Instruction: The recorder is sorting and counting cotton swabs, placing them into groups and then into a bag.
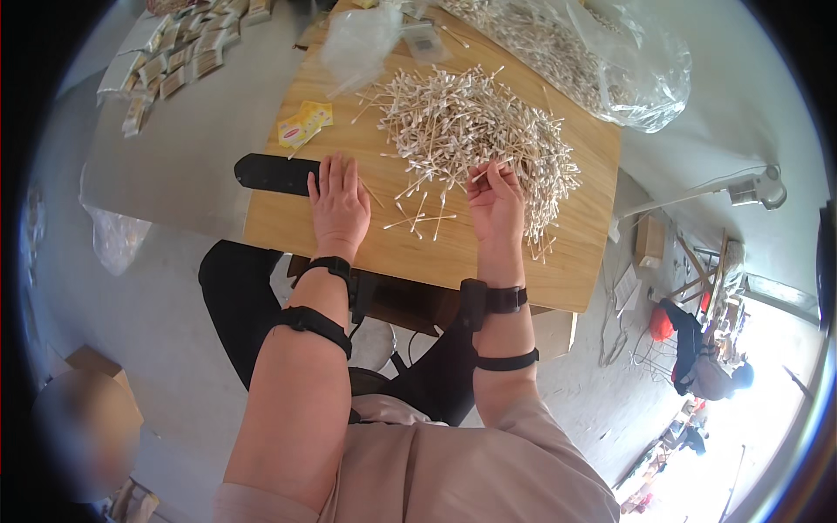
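Note:
A large heap of cotton swabs (453,113) with white tips is spread over the wooden table (418,257). At the heap's near edge my right hand (497,205) is turned partly palm up, its fingers curled in a pinch around a cotton swab (478,178). To the left, my left hand (340,205) lies palm down with fingers stretched out, covering the right end of a flat black strip (275,173). A loose swab stick (372,195) pokes out beside that hand. Several stray swabs lie between my two hands.
Yellow printed cards (305,124) lie beyond the black strip. A clear plastic bag (357,44) sits at the back, and a big bag of swabs (558,52) at the far right. Bundled packs (179,57) cover part of the grey table (187,152). A white lamp (758,189) stands right.

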The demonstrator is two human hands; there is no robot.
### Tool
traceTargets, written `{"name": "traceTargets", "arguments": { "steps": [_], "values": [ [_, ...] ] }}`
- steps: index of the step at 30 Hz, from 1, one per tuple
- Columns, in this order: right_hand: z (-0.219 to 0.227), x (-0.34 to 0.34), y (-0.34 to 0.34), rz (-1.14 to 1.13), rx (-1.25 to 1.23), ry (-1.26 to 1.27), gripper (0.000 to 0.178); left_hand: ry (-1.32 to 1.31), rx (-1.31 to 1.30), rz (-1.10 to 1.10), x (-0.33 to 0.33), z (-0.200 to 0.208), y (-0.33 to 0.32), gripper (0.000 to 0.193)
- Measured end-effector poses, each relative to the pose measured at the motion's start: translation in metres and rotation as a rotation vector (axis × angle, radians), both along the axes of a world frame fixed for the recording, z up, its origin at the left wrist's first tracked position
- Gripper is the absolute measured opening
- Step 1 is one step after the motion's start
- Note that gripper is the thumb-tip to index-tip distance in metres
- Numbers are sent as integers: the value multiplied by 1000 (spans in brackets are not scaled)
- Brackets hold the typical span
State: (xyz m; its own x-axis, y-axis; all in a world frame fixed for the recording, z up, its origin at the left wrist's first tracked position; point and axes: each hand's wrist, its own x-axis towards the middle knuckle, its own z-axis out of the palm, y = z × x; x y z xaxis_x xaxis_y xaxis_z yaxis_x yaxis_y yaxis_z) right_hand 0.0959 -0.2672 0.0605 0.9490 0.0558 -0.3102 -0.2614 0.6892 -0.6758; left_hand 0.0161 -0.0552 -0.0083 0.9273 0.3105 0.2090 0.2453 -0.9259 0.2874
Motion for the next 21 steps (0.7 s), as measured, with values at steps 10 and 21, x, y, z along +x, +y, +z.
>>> {"name": "traceTargets", "arguments": {
  "steps": [10,21],
  "values": [
    [12,-4,45,470,-1282,-425,16,25,13,-4,-1,-1,3,43],
    [-31,-35,112,659,-1997,-697,17,104,-61,2,0,4,1,45]
  ]
}}
